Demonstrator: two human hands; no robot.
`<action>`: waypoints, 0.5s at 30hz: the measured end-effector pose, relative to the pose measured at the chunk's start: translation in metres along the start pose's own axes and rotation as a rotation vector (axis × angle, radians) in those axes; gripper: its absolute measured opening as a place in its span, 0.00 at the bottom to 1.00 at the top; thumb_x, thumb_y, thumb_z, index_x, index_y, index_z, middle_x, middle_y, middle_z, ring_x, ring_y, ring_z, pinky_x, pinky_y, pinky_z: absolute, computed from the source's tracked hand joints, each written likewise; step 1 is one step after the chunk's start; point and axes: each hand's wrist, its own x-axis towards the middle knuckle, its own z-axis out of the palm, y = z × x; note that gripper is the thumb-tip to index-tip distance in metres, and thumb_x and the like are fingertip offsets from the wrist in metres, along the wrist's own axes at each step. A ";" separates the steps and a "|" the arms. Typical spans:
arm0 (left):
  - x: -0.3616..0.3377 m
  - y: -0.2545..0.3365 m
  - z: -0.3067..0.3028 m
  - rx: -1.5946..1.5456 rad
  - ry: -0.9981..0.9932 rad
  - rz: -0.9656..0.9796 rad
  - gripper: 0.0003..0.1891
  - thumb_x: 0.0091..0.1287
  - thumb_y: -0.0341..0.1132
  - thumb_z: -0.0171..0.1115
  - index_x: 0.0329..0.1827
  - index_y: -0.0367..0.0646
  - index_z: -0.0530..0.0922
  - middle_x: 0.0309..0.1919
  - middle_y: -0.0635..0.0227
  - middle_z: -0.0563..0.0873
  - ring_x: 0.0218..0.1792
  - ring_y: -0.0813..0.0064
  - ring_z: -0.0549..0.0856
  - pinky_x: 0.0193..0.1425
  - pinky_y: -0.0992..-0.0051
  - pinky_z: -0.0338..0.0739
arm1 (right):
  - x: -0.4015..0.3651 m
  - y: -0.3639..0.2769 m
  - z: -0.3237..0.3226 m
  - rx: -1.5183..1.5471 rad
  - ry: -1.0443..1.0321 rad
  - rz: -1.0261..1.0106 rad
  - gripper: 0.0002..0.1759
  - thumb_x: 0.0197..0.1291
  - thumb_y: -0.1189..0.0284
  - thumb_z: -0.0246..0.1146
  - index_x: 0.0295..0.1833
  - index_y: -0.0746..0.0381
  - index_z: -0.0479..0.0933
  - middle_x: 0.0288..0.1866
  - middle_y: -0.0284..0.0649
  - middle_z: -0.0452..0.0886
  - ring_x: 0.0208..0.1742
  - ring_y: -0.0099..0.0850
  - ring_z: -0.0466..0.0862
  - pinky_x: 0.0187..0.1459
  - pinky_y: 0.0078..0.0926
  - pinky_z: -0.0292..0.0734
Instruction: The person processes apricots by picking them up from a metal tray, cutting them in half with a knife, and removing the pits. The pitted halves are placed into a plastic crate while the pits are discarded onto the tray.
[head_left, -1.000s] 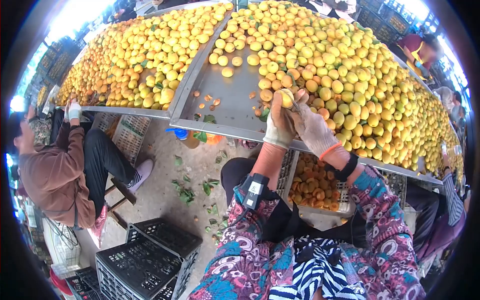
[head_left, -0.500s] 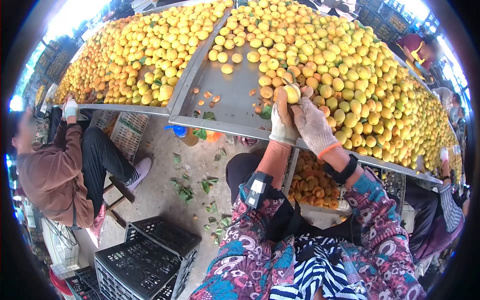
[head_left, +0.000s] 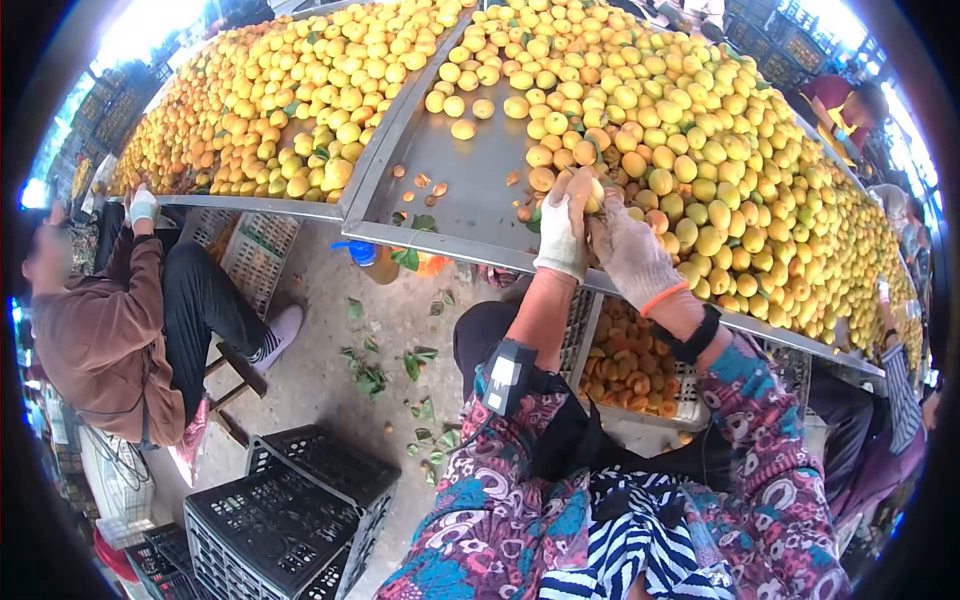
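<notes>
Both gloved hands meet over the front edge of the metal table [head_left: 450,180], beside heaped yellow-orange apricots [head_left: 700,140]. My left hand [head_left: 565,225] is closed round an apricot [head_left: 594,196], which shows between the two hands. My right hand [head_left: 625,250] presses against the same apricot from the right, its fingers curled. The fingers hide much of the fruit. Small brown pits [head_left: 421,181] and green leaves [head_left: 424,223] lie on the bare metal left of my hands.
Below the table, a crate holds opened apricots [head_left: 625,360]. Black crates [head_left: 275,520] stand at lower left. A co-worker [head_left: 110,320] sits at the left; others are at the right. A blue-topped bottle [head_left: 372,260] and fallen leaves [head_left: 368,375] are on the floor.
Both hands have shifted slightly, staying together at the fruit; the apricot is now more covered by my fingers. The whole view has moved a little.
</notes>
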 end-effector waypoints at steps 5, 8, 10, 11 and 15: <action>0.003 -0.039 -0.002 -0.207 0.088 -0.052 0.20 0.67 0.40 0.57 0.54 0.31 0.74 0.44 0.64 0.81 0.43 0.73 0.81 0.48 0.74 0.76 | 0.008 -0.003 0.002 -0.050 -0.024 -0.053 0.14 0.67 0.64 0.53 0.48 0.64 0.67 0.32 0.59 0.80 0.40 0.57 0.81 0.38 0.51 0.76; 0.006 -0.046 -0.006 -0.371 0.186 -0.249 0.23 0.66 0.39 0.61 0.56 0.29 0.71 0.44 0.65 0.81 0.44 0.76 0.80 0.48 0.76 0.75 | 0.012 -0.007 -0.011 0.041 -0.089 -0.051 0.14 0.65 0.69 0.54 0.49 0.68 0.67 0.31 0.59 0.80 0.39 0.57 0.81 0.35 0.45 0.76; 0.004 -0.048 -0.005 -0.237 0.159 -0.101 0.23 0.66 0.40 0.60 0.57 0.31 0.71 0.44 0.65 0.81 0.44 0.76 0.80 0.48 0.77 0.75 | 0.013 -0.001 -0.009 0.119 -0.084 -0.103 0.13 0.65 0.70 0.54 0.49 0.68 0.67 0.31 0.58 0.79 0.36 0.55 0.81 0.35 0.41 0.76; 0.003 -0.043 -0.005 -0.168 0.146 -0.026 0.22 0.67 0.40 0.60 0.57 0.31 0.71 0.43 0.65 0.81 0.45 0.77 0.80 0.48 0.77 0.75 | 0.013 0.002 -0.007 0.159 -0.082 -0.130 0.12 0.66 0.71 0.55 0.49 0.68 0.67 0.30 0.57 0.79 0.34 0.55 0.81 0.35 0.39 0.76; -0.001 -0.021 0.003 -0.206 0.165 -0.034 0.19 0.69 0.40 0.58 0.55 0.35 0.71 0.41 0.65 0.81 0.44 0.77 0.80 0.46 0.79 0.76 | 0.014 0.010 0.004 0.346 -0.017 -0.162 0.12 0.65 0.68 0.56 0.47 0.66 0.69 0.39 0.59 0.77 0.44 0.57 0.78 0.40 0.43 0.73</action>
